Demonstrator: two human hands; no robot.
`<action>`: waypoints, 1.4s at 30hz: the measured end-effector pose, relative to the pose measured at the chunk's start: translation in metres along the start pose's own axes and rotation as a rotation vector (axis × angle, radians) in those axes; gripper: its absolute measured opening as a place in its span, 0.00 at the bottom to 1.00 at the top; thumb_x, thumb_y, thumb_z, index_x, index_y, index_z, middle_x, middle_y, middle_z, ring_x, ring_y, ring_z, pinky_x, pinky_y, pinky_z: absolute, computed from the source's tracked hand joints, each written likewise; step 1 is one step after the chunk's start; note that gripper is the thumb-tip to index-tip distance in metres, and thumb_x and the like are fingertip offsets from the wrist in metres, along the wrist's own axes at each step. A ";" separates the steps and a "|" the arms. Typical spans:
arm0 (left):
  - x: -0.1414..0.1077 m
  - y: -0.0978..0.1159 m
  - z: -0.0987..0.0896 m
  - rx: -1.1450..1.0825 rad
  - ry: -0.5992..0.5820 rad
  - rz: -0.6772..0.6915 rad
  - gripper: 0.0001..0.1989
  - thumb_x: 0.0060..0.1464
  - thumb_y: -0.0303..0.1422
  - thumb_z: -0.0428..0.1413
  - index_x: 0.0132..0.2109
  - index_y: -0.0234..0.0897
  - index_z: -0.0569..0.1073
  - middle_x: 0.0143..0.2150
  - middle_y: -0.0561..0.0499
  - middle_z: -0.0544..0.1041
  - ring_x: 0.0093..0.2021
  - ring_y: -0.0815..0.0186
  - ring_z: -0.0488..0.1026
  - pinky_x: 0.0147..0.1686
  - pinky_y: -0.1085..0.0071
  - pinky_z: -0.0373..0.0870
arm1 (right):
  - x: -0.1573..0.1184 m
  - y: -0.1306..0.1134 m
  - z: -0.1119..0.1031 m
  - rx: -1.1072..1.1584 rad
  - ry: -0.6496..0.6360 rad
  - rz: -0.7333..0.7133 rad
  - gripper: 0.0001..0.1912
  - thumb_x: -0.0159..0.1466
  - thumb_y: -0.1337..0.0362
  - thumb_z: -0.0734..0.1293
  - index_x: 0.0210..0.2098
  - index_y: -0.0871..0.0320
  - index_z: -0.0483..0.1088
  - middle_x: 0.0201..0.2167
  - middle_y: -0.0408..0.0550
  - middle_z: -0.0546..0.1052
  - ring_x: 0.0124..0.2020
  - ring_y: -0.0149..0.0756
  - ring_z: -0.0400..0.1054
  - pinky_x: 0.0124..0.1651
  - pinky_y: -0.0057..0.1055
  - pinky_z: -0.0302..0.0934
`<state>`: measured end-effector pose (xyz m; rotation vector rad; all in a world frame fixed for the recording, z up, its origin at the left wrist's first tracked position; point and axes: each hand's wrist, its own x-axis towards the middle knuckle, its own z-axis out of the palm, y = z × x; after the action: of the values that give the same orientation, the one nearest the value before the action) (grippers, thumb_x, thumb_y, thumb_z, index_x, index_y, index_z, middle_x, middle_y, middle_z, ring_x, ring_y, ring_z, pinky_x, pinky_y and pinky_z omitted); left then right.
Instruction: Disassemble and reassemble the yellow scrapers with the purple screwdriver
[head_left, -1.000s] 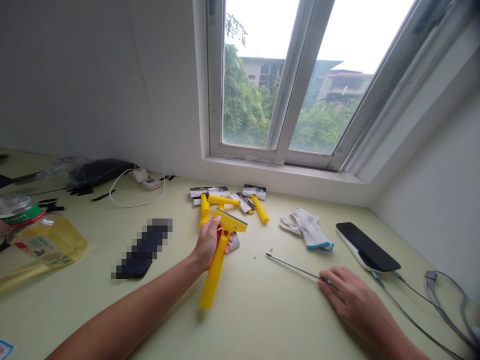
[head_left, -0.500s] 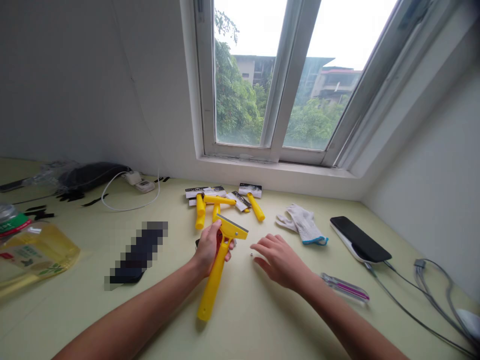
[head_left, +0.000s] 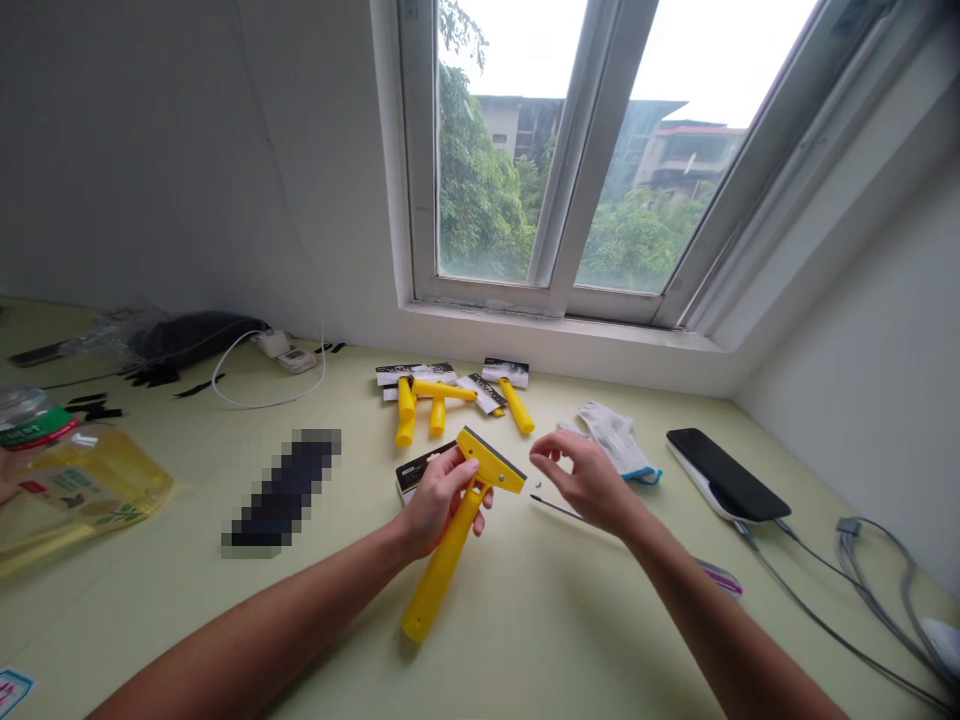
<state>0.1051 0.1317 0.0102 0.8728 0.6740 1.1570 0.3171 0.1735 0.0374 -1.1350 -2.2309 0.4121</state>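
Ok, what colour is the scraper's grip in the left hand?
Bright yellow: the grip below the left hand, best seen in the head view.

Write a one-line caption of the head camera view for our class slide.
Left hand grips a yellow plastic scraper; right hand hovers above a thin screwdriver on a pale green desk.

Daylight enters through the window (head_left: pixel 551 150); the sky in both panes is blown out to white, with no detail kept. The left wall (head_left: pixel 127 170) falls to a dim, soft grey. The desk top (head_left: pixel 540 640) is evenly lit, and only a faint diffuse shadow lies beside the yellow scraper (head_left: pixel 442 565). Wide-angle distortion bows the view at the edges, tilting the window frame. A pixelated mosaic block (head_left: pixel 283 492) obscures one object. No strong motion blur; far corners slightly soft.
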 end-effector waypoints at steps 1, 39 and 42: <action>-0.002 -0.001 0.003 0.016 -0.021 -0.011 0.13 0.53 0.38 0.58 0.41 0.35 0.68 0.33 0.48 0.71 0.28 0.67 0.71 0.16 0.75 0.69 | 0.001 -0.007 -0.007 0.057 0.019 0.013 0.09 0.65 0.61 0.63 0.34 0.57 0.72 0.31 0.46 0.75 0.33 0.34 0.67 0.38 0.33 0.60; -0.009 -0.022 0.013 0.249 -0.164 -0.137 0.16 0.57 0.42 0.54 0.46 0.36 0.64 0.27 0.52 0.72 0.21 0.69 0.69 0.17 0.75 0.67 | -0.003 -0.022 0.020 0.111 -0.111 -0.117 0.04 0.62 0.70 0.64 0.32 0.57 0.69 0.31 0.44 0.71 0.33 0.31 0.65 0.37 0.29 0.60; -0.008 -0.021 0.013 0.238 -0.181 -0.146 0.17 0.57 0.43 0.55 0.46 0.36 0.64 0.28 0.53 0.72 0.20 0.71 0.68 0.17 0.75 0.67 | -0.004 -0.020 0.020 0.081 -0.105 -0.142 0.03 0.63 0.70 0.64 0.32 0.57 0.68 0.31 0.44 0.71 0.33 0.32 0.65 0.37 0.30 0.60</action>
<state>0.1238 0.1175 -0.0016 1.0963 0.7227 0.8667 0.2935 0.1585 0.0304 -0.9264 -2.3461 0.5083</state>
